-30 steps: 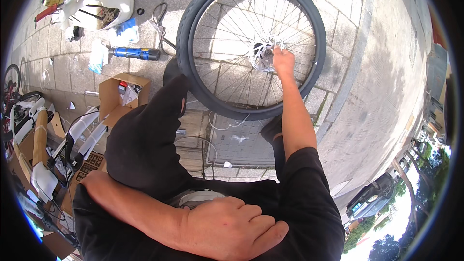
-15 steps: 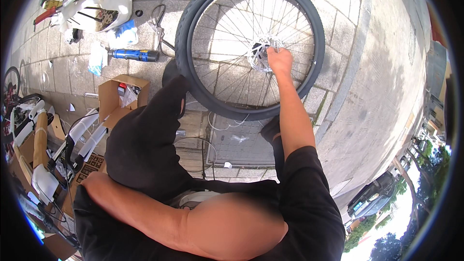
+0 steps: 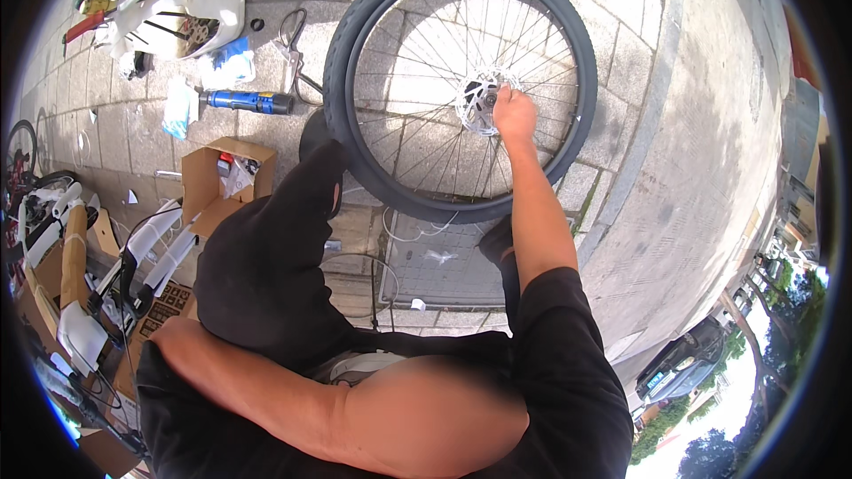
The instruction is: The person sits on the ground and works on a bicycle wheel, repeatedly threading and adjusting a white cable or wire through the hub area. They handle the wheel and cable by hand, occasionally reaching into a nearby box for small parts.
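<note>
A bicycle wheel (image 3: pixel 337 80) with a dark tyre and thin spokes is in front of me, over the paving. A silver disc brake rotor (image 3: pixel 470 106) sits at its hub. My right hand (image 3: pixel 516 115) is closed at the right side of the rotor, close to the hub. What its fingers hold, if anything, is hidden. My left forearm (image 3: pixel 257 381) lies bent across the bottom of the view. It runs into a blurred, skin-coloured patch, where the fingers of my left hand cannot be made out.
Left of the wheel lie a blue cylindrical tool (image 3: pixel 248 102), a dark cable-like loop, and a cut white plastic jug (image 3: pixel 209 0) with parts in it. An open cardboard box (image 3: pixel 209 204) stands by my knee. Wrapped bicycle frames (image 3: pixel 75 257) crowd the left edge.
My right hand has turned slightly at the rotor, and its fingers have shifted. A thin metal piece seen by the fingers earlier no longer shows. The wheel stays almost in place.
</note>
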Available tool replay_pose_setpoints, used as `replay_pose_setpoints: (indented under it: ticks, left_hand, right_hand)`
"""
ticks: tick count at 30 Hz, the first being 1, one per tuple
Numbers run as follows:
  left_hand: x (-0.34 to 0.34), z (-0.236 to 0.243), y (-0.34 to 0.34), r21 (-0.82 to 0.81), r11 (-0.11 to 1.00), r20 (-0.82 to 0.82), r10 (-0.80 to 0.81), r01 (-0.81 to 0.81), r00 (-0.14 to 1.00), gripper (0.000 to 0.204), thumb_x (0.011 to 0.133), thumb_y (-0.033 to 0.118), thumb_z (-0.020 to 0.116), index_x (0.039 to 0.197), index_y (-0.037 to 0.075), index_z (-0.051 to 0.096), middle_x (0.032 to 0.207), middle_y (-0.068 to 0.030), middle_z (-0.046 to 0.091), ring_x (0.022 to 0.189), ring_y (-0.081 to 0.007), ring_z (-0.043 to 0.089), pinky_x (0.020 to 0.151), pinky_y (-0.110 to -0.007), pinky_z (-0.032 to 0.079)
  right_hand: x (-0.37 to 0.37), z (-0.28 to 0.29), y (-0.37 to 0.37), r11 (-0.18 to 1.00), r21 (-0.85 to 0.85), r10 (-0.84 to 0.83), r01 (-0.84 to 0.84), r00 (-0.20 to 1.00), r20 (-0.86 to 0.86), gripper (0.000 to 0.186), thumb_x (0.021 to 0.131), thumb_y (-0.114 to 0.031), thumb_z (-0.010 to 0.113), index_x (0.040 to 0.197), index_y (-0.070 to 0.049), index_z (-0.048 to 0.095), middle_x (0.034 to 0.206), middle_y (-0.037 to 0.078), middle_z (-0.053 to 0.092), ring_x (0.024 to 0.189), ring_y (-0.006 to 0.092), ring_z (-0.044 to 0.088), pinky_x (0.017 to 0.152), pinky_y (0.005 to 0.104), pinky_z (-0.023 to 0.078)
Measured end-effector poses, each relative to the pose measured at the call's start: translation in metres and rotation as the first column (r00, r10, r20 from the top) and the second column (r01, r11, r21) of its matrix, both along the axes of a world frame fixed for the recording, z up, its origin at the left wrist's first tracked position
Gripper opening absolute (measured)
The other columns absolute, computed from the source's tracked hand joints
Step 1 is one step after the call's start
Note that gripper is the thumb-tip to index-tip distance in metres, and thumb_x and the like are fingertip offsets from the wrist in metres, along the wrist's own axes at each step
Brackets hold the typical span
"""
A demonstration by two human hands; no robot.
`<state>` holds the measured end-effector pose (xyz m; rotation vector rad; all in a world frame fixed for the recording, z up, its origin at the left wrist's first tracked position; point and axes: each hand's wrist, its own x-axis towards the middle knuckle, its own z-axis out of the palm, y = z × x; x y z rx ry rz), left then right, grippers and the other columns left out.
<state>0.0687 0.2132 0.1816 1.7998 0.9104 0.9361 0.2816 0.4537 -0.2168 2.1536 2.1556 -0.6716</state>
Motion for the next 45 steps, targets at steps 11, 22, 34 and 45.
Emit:
replay_pose_setpoints:
  ticks: [11, 22, 34, 45]
  left_hand:
    - [0.006, 0.009, 0.004, -0.1, 0.988, 0.057, 0.122, -0.116, 0.991, 0.031, 0.082, -0.003, 0.084, 0.109, 0.0, 0.069, 0.076, -0.0112, 0.069, 0.052, -0.0229, 0.06, 0.046, -0.034, 0.047]
    - [0.047, 0.001, 0.013, -0.242, 0.965, 0.15, -0.066, 0.101, 0.987, 0.031, 0.085, -0.009, 0.081, 0.11, -0.001, 0.066, 0.076, -0.0145, 0.071, 0.06, -0.0237, 0.068, 0.051, -0.033, 0.051]
    - [0.058, 0.004, 0.021, -0.333, 0.937, 0.164, -0.057, 0.11, 0.985, 0.018, 0.087, -0.006, 0.08, 0.099, 0.002, 0.07, 0.071, -0.0127, 0.067, 0.055, -0.024, 0.066, 0.049, -0.033, 0.049]
    - [0.059, -0.023, 0.015, -0.658, 0.752, 0.173, 0.106, 0.035, 0.979, 0.014, 0.098, 0.01, 0.077, 0.104, -0.001, 0.07, 0.063, 0.0038, 0.056, 0.057, -0.0022, 0.048, 0.053, -0.02, 0.039]
  right_hand:
    - [-0.021, 0.031, 0.004, 0.986, -0.103, -0.144, 0.132, 0.982, -0.121, 0.04, 0.091, -0.033, 0.068, 0.108, 0.004, 0.072, 0.11, 0.028, 0.073, 0.109, 0.0407, 0.071, 0.098, 0.0484, 0.056]
    - [-0.005, 0.037, -0.004, 0.971, -0.239, 0.004, -0.028, 0.995, -0.1, 0.039, 0.096, -0.021, 0.06, 0.126, 0.003, 0.064, 0.129, 0.021, 0.07, 0.116, 0.0334, 0.071, 0.099, 0.0457, 0.056]
    - [-0.016, 0.029, -0.008, 0.984, -0.17, -0.065, 0.042, 0.99, -0.129, 0.042, 0.093, -0.016, 0.065, 0.128, 0.006, 0.06, 0.127, 0.024, 0.068, 0.114, 0.037, 0.071, 0.097, 0.0449, 0.057]
    - [-0.005, 0.137, -0.007, 0.985, -0.136, 0.081, -0.108, 0.978, -0.193, 0.052, 0.107, -0.046, 0.048, 0.106, -0.004, 0.078, 0.112, 0.02, 0.076, 0.11, 0.0384, 0.071, 0.098, 0.0492, 0.055]
